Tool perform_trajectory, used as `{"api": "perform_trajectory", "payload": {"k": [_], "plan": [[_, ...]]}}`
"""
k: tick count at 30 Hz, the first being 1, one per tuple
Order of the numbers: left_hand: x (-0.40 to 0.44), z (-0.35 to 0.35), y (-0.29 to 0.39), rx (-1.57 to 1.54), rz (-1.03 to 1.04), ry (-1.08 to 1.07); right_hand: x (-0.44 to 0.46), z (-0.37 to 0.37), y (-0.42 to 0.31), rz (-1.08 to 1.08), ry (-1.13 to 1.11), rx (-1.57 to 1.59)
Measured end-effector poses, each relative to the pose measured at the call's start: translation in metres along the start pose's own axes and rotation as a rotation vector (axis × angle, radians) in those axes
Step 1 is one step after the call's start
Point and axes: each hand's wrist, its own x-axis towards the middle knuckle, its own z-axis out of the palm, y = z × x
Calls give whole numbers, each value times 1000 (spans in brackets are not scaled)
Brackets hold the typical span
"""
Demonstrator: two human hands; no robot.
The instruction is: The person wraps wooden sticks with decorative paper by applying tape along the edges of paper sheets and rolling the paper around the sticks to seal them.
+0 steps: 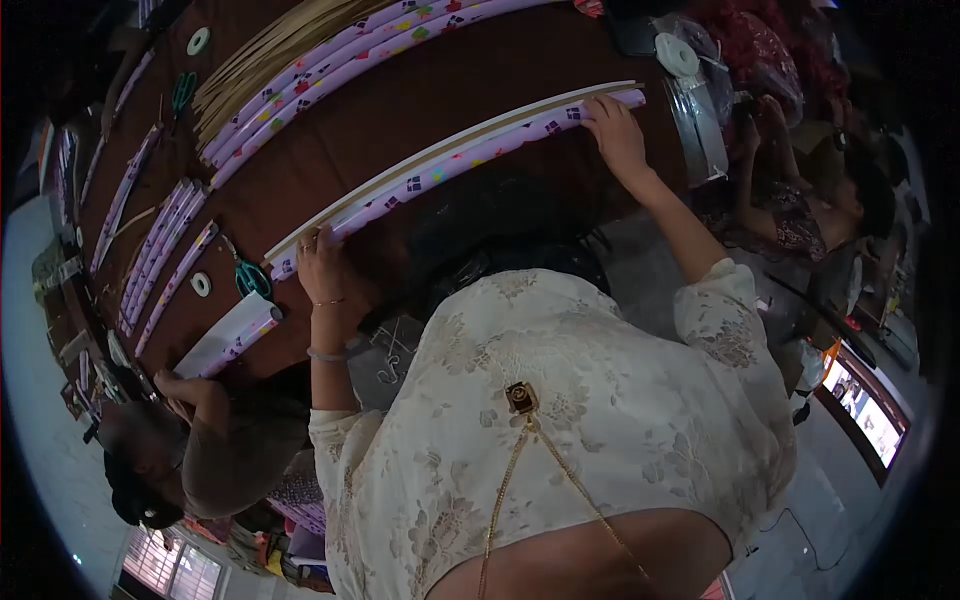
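A long lilac patterned paper roll lies along the near edge of the brown table, with a white edge and a tan strip running along its far side. My left hand rests on the roll near its left end, fingers closed round it. Near the right end, my right hand has its fingers bent over the roll, pressing on it. Both ends of the roll stick out past my hands. Green-handled scissors lie just left of my left hand.
More patterned rolls and a bundle of tan strips lie on the table. White tape rolls are at the left and upper right. A person at lower left holds a partly rolled sheet; another sits at right.
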Motion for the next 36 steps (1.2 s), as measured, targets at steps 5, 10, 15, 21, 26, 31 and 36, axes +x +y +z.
{"api": "perform_trajectory", "payload": {"k": [5, 10, 15, 21, 26, 31, 36], "plan": [[1, 3, -3, 127, 38, 40, 0, 3, 2, -10, -15, 3], [1, 2, -2, 184, 28, 16, 1, -2, -1, -14, -33, 17], [4, -5, 2, 209, 14, -32, 2, -1, -2, 0, -86, 58], [8, -12, 9, 21, -109, 9, 5, 4, -1, -13, -88, 33], [3, -4, -1, -20, -90, 30, 6, 5, -2, -24, -81, 10], [1, -1, 2, -59, -106, 108, 10, 0, -4, 10, -174, 16], [2, 1, 3, -7, -139, 99, 8, 5, 0, -60, -133, 10]]}}
